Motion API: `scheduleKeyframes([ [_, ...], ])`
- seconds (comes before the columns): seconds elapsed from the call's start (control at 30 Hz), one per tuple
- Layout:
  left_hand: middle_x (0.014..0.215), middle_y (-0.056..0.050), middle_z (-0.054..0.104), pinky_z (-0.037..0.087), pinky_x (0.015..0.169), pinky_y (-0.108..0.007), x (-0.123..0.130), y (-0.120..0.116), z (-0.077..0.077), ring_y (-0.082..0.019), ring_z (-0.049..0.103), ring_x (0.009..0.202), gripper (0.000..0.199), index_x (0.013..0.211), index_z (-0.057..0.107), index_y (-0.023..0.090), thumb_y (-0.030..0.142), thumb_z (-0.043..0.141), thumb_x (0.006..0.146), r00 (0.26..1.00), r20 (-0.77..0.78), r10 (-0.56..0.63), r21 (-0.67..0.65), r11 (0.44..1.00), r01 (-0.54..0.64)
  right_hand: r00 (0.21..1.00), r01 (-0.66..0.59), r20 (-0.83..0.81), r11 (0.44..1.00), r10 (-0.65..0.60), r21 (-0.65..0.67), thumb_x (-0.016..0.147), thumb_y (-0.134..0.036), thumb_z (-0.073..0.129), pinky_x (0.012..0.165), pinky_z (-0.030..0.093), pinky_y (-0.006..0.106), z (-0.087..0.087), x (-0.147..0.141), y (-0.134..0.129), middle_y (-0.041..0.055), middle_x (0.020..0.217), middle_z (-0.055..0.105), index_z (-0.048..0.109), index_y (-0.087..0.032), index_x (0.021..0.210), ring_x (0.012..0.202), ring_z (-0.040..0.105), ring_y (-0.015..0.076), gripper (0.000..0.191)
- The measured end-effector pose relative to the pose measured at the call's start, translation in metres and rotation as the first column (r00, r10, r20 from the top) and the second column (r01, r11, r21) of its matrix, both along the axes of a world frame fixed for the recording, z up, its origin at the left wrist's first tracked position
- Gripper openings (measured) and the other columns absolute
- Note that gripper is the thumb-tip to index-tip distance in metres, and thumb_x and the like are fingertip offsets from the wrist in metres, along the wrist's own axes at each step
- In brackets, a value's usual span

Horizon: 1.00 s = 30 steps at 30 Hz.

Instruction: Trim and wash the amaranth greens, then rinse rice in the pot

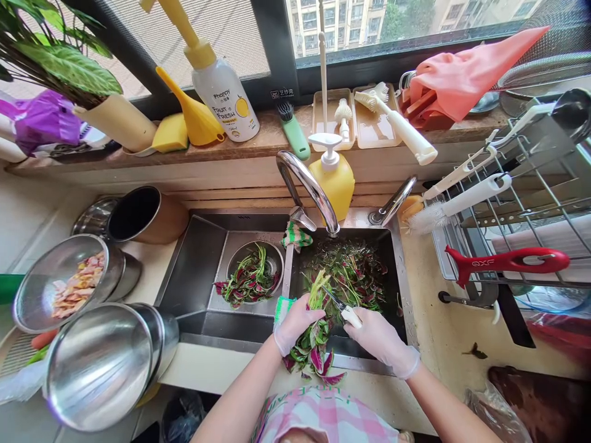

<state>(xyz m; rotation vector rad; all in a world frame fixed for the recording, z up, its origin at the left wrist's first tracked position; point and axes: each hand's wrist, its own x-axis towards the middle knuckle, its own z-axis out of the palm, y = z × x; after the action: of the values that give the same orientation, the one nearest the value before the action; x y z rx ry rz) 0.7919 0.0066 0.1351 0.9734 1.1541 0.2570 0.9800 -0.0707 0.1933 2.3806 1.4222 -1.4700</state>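
Observation:
My left hand [298, 323], in a clear glove, is closed around a bunch of red-and-green amaranth [314, 351] at the front of the right sink basin. Its pale stems point up and its leaves hang over the sink edge. In my gloved right hand [376, 335] is a white-handled cutting tool that looks like scissors [351, 317]; its metal blades lie against the stems. More amaranth [353, 271] floats in the water of the right basin [401, 295]. Cut greens [252, 277] fill a round metal bowl [281, 284] in the left basin.
Above the right basin arches the faucet [314, 178], with a yellow soap bottle [339, 184] behind. Metal bowls [99, 369], one holding meat pieces [80, 283], and a brown pot [152, 215] stand left. At right are a wire rack [549, 191] and a red peeler [512, 261].

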Motion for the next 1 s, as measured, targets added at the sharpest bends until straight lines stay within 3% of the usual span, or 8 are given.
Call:
scheduleKeyframes([
  [0.13, 0.084, -0.002, 0.068, 0.046, 0.072, -0.03, -0.004, 0.0, -0.003, -0.018, 0.06, 0.075, 0.036, 0.095, 0.06, 0.015, 0.025, 0.074, 0.063, 0.999, 0.012, 0.03, -0.027, 0.999, -0.03, 0.997, 0.033, -0.07, 0.999, -0.034, -0.013, 0.078, -0.031, 0.055, 0.054, 0.027, 0.024, -0.004, 0.004, -0.002, -0.0012, 0.072, 0.061, 0.061, -0.02, 0.086, 0.058, 0.045, 0.0117, 0.014],
  [0.27, 0.084, -0.002, 0.067, 0.045, 0.073, -0.031, -0.007, 0.0, -0.006, -0.018, 0.059, 0.076, 0.037, 0.096, 0.061, 0.015, 0.025, 0.073, 0.063, 1.0, 0.007, 0.026, -0.008, 1.0, -0.026, 0.99, -0.035, -0.136, 0.999, 0.034, -0.001, 0.073, -0.022, 0.056, 0.058, 0.03, 0.023, 0.0, 0.007, 0.0, 0.0011, 0.082, 0.064, 0.06, -0.019, 0.096, 0.066, 0.051, 0.0129, 0.024],
  [0.4, 0.078, 0.0, 0.066, 0.043, 0.071, -0.03, -0.006, -0.002, -0.008, -0.018, 0.058, 0.072, 0.031, 0.091, 0.062, 0.016, 0.022, 0.073, 0.063, 0.996, -0.089, -0.024, 0.073, 0.997, 0.03, 0.993, -0.043, -0.11, 0.999, 0.043, 0.005, 0.073, -0.019, 0.055, 0.06, 0.031, 0.023, 0.005, 0.005, 0.01, 0.0045, 0.089, 0.066, 0.059, -0.017, 0.1, 0.071, 0.054, 0.0142, 0.027],
  [0.53, 0.076, -0.001, 0.066, 0.043, 0.07, -0.03, -0.004, -0.004, -0.01, -0.018, 0.057, 0.072, 0.028, 0.087, 0.063, 0.017, 0.019, 0.073, 0.062, 0.983, -0.173, -0.066, 0.135, 0.987, 0.09, 0.993, -0.107, -0.055, 0.994, 0.106, -0.012, 0.077, -0.023, 0.055, 0.057, 0.028, 0.024, 0.012, 0.002, 0.022, 0.0051, 0.083, 0.067, 0.062, -0.017, 0.095, 0.065, 0.054, 0.0143, 0.02],
  [0.8, 0.086, -0.003, 0.068, 0.048, 0.074, -0.031, -0.017, -0.001, -0.008, -0.017, 0.062, 0.076, 0.047, 0.101, 0.059, 0.015, 0.031, 0.081, 0.063, 0.993, 0.108, 0.045, -0.106, 0.994, -0.034, 0.986, -0.166, -0.031, 0.984, 0.164, -0.064, 0.078, -0.03, 0.059, 0.054, 0.026, 0.024, 0.021, 0.012, 0.021, 0.0025, 0.077, 0.066, 0.064, -0.02, 0.085, 0.059, 0.053, 0.0127, 0.013],
  [1.0, 0.09, -0.003, 0.071, 0.048, 0.078, -0.03, -0.016, -0.001, -0.003, -0.018, 0.063, 0.08, 0.058, 0.106, 0.061, 0.014, 0.028, 0.086, 0.056, 0.992, 0.124, 0.028, -0.073, 0.997, -0.019, 0.971, -0.226, 0.069, 0.974, 0.228, -0.034, 0.077, -0.028, 0.059, 0.053, 0.025, 0.026, 0.01, 0.019, 0.014, 0.0059, 0.078, 0.069, 0.066, -0.019, 0.085, 0.066, 0.06, 0.0176, 0.014],
])
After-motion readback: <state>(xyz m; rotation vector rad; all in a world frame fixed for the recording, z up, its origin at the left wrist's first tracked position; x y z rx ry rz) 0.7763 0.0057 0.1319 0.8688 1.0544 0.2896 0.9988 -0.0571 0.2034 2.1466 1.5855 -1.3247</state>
